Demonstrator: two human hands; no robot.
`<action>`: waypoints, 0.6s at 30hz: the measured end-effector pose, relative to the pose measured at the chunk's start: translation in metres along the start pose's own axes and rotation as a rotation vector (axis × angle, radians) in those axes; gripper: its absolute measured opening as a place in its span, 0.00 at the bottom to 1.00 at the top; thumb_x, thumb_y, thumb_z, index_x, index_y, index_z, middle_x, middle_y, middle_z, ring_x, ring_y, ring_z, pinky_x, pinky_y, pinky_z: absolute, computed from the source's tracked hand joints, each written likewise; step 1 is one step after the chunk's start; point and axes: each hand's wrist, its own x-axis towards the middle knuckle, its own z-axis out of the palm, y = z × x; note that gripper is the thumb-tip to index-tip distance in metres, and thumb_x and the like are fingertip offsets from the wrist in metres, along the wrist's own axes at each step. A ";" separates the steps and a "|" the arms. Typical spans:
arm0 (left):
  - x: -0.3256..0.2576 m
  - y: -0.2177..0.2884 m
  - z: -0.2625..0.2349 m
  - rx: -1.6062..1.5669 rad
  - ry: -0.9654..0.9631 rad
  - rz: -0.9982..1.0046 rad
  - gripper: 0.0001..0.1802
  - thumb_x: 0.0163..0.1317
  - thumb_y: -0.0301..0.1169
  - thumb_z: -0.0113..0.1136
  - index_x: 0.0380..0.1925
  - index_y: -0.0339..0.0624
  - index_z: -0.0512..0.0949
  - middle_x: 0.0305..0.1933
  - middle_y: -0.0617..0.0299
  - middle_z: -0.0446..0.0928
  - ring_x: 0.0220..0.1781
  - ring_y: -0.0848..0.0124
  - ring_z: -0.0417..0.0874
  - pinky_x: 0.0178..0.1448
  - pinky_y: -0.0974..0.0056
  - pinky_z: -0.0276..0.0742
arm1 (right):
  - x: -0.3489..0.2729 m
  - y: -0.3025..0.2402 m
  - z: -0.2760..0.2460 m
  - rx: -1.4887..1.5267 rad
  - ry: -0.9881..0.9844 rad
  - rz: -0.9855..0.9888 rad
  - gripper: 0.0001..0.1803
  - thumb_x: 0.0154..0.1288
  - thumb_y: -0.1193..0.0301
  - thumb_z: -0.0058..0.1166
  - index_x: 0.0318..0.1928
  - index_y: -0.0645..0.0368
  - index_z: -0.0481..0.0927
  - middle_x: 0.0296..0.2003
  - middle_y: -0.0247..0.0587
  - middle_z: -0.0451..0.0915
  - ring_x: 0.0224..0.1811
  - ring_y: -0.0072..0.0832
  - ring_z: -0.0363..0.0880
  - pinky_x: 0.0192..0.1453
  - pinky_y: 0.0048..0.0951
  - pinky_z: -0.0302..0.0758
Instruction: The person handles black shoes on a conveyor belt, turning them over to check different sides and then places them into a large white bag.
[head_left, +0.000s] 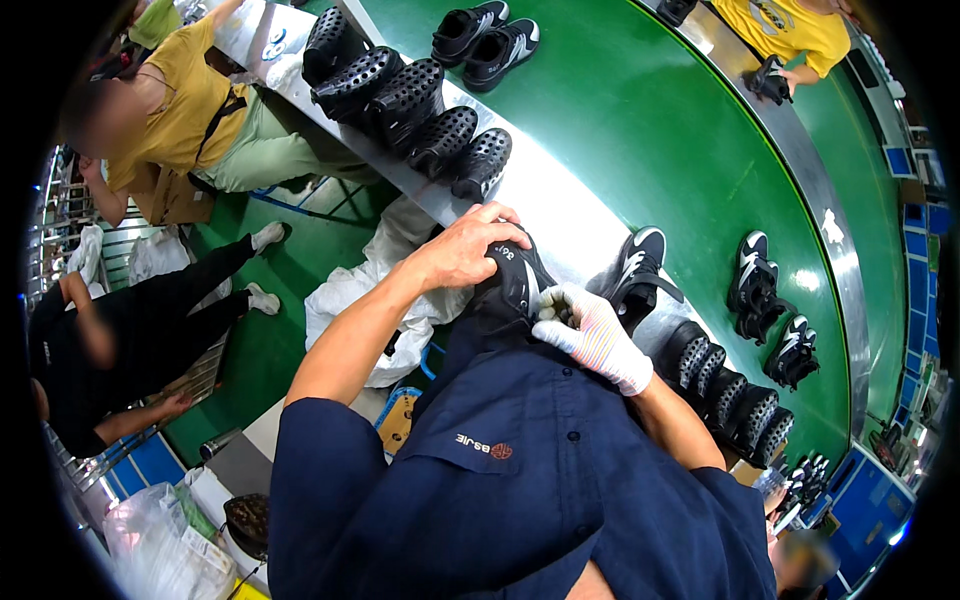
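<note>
A black shoe (515, 278) with pale markings is held close to my chest, at the near edge of the metal bench. My bare left hand (468, 246) is wrapped over its upper end. On the shoe's right side is my right hand (592, 330), in a white glove with coloured stripes. Its fingers are bent and pinched together against the shoe; what lies between them is hidden. Just right of it, a black-and-white shoe (640, 270) rests on the bench with its strap loose.
Black shoe-shaped pieces dotted with holes (405, 100) line the bench at far left; similar pieces (725, 385) sit at right. Pairs of shoes (487, 45) lie on the green surface (640, 120) beyond. Co-workers in yellow (190, 90) and black (110, 330) are at left; another (790, 35) works across.
</note>
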 end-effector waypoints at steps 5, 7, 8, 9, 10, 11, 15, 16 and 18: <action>0.000 -0.002 0.004 -0.019 0.002 -0.005 0.31 0.43 0.20 0.55 0.52 0.46 0.85 0.64 0.50 0.74 0.70 0.50 0.72 0.76 0.52 0.67 | 0.004 0.009 0.014 -0.101 0.044 -0.192 0.10 0.66 0.71 0.69 0.41 0.64 0.84 0.31 0.34 0.81 0.33 0.17 0.75 0.41 0.26 0.76; 0.001 -0.001 0.004 -0.014 -0.009 -0.003 0.31 0.43 0.19 0.55 0.52 0.46 0.85 0.64 0.50 0.74 0.70 0.49 0.72 0.76 0.52 0.67 | 0.002 0.014 0.013 -0.089 0.056 -0.190 0.08 0.67 0.72 0.68 0.40 0.64 0.84 0.29 0.34 0.81 0.33 0.17 0.75 0.40 0.27 0.75; 0.002 -0.001 0.004 -0.013 -0.015 -0.002 0.31 0.43 0.19 0.55 0.52 0.46 0.85 0.65 0.51 0.74 0.70 0.49 0.72 0.77 0.52 0.67 | 0.001 0.015 0.012 -0.083 0.062 -0.188 0.08 0.67 0.72 0.67 0.39 0.64 0.84 0.29 0.34 0.80 0.32 0.17 0.75 0.39 0.27 0.75; 0.002 -0.001 0.004 -0.009 -0.017 0.008 0.31 0.43 0.19 0.55 0.52 0.46 0.85 0.65 0.51 0.74 0.70 0.49 0.72 0.77 0.52 0.67 | 0.000 0.015 0.009 -0.069 0.060 -0.125 0.07 0.67 0.72 0.66 0.40 0.64 0.84 0.28 0.33 0.80 0.32 0.17 0.75 0.38 0.27 0.75; 0.002 0.000 0.004 -0.005 -0.019 0.018 0.31 0.43 0.19 0.55 0.52 0.46 0.85 0.65 0.51 0.74 0.70 0.50 0.72 0.77 0.52 0.67 | 0.001 0.014 0.005 -0.054 0.059 -0.062 0.07 0.68 0.72 0.66 0.40 0.64 0.84 0.27 0.32 0.80 0.31 0.17 0.75 0.38 0.26 0.74; 0.003 0.002 0.003 -0.001 -0.020 0.029 0.31 0.43 0.19 0.55 0.51 0.46 0.85 0.66 0.51 0.74 0.70 0.50 0.72 0.77 0.52 0.67 | 0.002 0.010 0.003 0.031 0.062 0.015 0.07 0.70 0.71 0.64 0.40 0.63 0.83 0.27 0.29 0.80 0.29 0.16 0.74 0.35 0.25 0.74; 0.006 0.015 -0.002 -0.011 -0.041 0.083 0.30 0.43 0.18 0.54 0.50 0.46 0.85 0.65 0.52 0.73 0.70 0.50 0.70 0.77 0.52 0.65 | 0.013 0.005 -0.008 0.033 0.054 0.116 0.09 0.72 0.69 0.61 0.43 0.64 0.84 0.27 0.31 0.81 0.29 0.15 0.75 0.34 0.25 0.75; 0.008 0.017 -0.002 -0.007 -0.041 0.101 0.30 0.42 0.18 0.54 0.50 0.46 0.85 0.66 0.52 0.74 0.69 0.50 0.71 0.77 0.52 0.66 | 0.017 0.009 -0.010 -0.010 0.063 0.091 0.09 0.72 0.69 0.61 0.43 0.64 0.84 0.26 0.32 0.81 0.30 0.15 0.76 0.34 0.26 0.75; 0.009 0.018 -0.001 -0.001 -0.044 0.118 0.31 0.41 0.19 0.54 0.50 0.45 0.85 0.66 0.53 0.74 0.69 0.50 0.72 0.77 0.52 0.66 | 0.023 0.010 -0.014 -0.099 0.062 0.049 0.10 0.71 0.69 0.61 0.43 0.64 0.84 0.27 0.35 0.82 0.30 0.18 0.77 0.35 0.29 0.76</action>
